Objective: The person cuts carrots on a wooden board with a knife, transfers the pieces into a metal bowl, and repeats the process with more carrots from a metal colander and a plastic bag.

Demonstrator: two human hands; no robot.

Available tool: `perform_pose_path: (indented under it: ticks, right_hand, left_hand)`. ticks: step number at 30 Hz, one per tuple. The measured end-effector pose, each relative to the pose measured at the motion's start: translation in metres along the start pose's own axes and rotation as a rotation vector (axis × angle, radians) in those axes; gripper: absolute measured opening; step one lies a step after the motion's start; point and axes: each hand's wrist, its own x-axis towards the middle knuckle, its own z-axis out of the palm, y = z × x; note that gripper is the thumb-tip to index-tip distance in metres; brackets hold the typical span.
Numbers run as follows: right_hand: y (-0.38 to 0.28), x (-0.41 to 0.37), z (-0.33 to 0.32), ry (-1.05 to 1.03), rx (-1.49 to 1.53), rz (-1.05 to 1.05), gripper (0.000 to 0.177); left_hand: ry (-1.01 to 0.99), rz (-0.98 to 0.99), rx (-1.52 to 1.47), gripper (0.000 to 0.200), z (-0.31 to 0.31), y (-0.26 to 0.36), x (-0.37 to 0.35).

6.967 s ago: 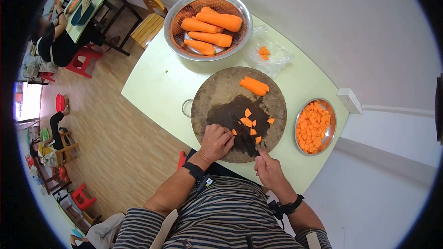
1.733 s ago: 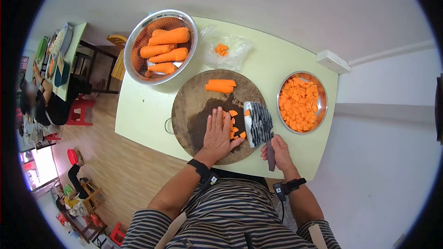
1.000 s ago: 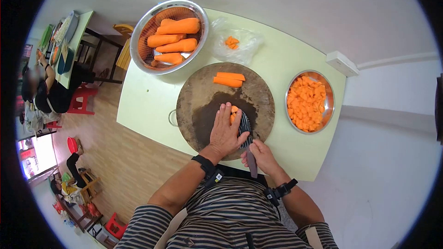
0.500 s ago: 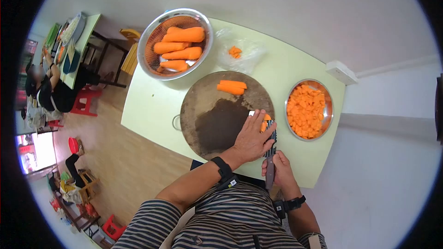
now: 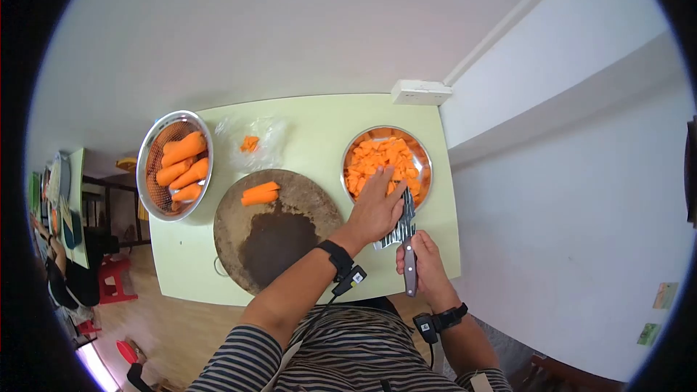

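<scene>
My right hand [image 5: 425,258] grips a kitchen knife [image 5: 410,265] by its dark riveted handle. The blade shows light and dark stripes and lies at the near rim of a metal bowl [image 5: 425,167]. Chopped carrot pieces [image 5: 377,156] fill much of that bowl. Over the blade and the bowl's near edge, my left hand [image 5: 374,210] has its fingers stretched out, the tips above the carrot pieces. Whether anything lies beneath its palm is hidden. Cut carrot lengths [image 5: 260,193] rest on the round wooden chopping board [image 5: 239,247], which has a dark wet patch.
At left on the pale green table [image 5: 189,268] stands a metal basin [image 5: 142,174] with a mesh strainer and several whole carrots [image 5: 184,148]. A clear plastic bag [image 5: 272,138] holds small carrot bits. A white socket box [image 5: 421,92] is by the wall. Another person sits far left.
Both hands and the knife have moved from the board's right edge to the bowl. The carrot at the blade has left the board. My view has turned rightward.
</scene>
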Motion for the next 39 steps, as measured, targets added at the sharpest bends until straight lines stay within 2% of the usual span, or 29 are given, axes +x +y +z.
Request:
perform_pose_path:
  ticks: [3,6,8,10,11,12,14,15,17,18,20,21,24,25,27,28,30,31,33,37,39]
  right_hand:
    - [-0.013,0.002,-0.002,0.054,-0.016,-0.004,0.023]
    - [-0.02,0.001,-0.005,0.15,-0.063,-0.011,0.023]
    - [-0.022,-0.003,-0.006,0.218,-0.039,-0.045,0.022]
    - [-0.023,-0.005,-0.01,0.289,-0.01,-0.079,0.022]
    - [-0.023,-0.006,-0.013,0.307,0.0,-0.101,0.022]
    - [-0.023,-0.007,-0.017,0.322,0.009,-0.122,0.022]
    - [-0.017,-0.004,-0.027,0.322,0.014,-0.102,0.021]
    - [-0.014,-0.003,-0.031,0.322,0.014,-0.084,0.021]
    - [-0.01,-0.001,-0.033,0.315,-0.004,-0.081,0.021]
    - [-0.008,0.001,-0.033,0.31,-0.026,-0.082,0.021]
    - [-0.004,0.004,-0.031,0.269,-0.014,-0.067,0.022]
    - [-0.003,0.005,-0.03,0.261,0.006,-0.066,0.023]
    - [0.0,0.011,-0.022,0.225,-0.009,-0.052,0.023]
    - [0.002,0.012,-0.018,0.227,-0.045,-0.057,0.023]
    - [0.007,0.015,-0.01,0.185,-0.064,-0.046,0.023]
    - [0.008,0.015,-0.008,0.158,-0.085,-0.037,0.022]
    - [0.008,0.015,0.005,0.13,-0.104,-0.012,0.021]
    - [0.009,0.014,0.01,0.108,-0.114,0.014,0.019]
    - [0.013,0.015,0.012,0.094,-0.122,0.02,0.019]
    - [0.015,0.011,0.02,0.109,-0.147,0.043,0.019]
    - [0.018,0.01,0.021,0.104,-0.147,0.041,0.019]
  left_hand:
    - [0.087,-0.057,-0.039,0.047,0.017,-0.018,0.03]
    - [-0.023,-0.138,0.036,0.051,0.021,-0.037,0.05]
    - [0.009,-0.164,0.028,0.052,0.025,-0.045,0.052]
    - [-0.015,-0.405,-0.27,0.055,0.016,-0.044,0.052]
    - [0.085,-0.451,-0.349,0.053,0.024,-0.055,0.047]
    - [0.079,-0.451,-0.346,0.053,0.029,-0.065,0.041]
    - [0.292,-0.522,-0.506,0.049,0.029,-0.083,0.031]
    - [0.293,-0.523,-0.496,0.049,0.016,-0.083,0.029]
    - [0.315,-0.908,-0.989,0.04,-0.018,-0.072,0.024]
    - [0.329,-0.912,-0.977,0.04,-0.026,-0.072,0.019]
    - [0.35,-0.916,-0.912,0.032,-0.05,-0.075,-0.002]
    - [0.327,-0.881,-0.784,0.028,-0.062,-0.073,-0.014]
    - [0.292,-0.475,0.022,0.018,-0.093,-0.081,-0.064]
    - [0.299,-0.485,0.039,0.018,-0.105,-0.08,-0.078]
    - [0.332,-0.408,0.384,0.027,-0.124,-0.081,-0.103]
    - [0.335,-0.412,0.386,0.027,-0.132,-0.087,-0.115]
    - [0.323,-0.533,0.623,0.035,-0.144,-0.104,-0.14]
    - [0.327,-0.537,0.623,0.035,-0.146,-0.109,-0.148]
    - [0.245,-0.683,0.592,0.042,-0.15,-0.114,-0.157]
    - [0.187,-0.694,0.599,0.041,-0.151,-0.11,-0.167]
    - [0.277,-0.589,0.633,0.037,-0.149,-0.099,-0.167]
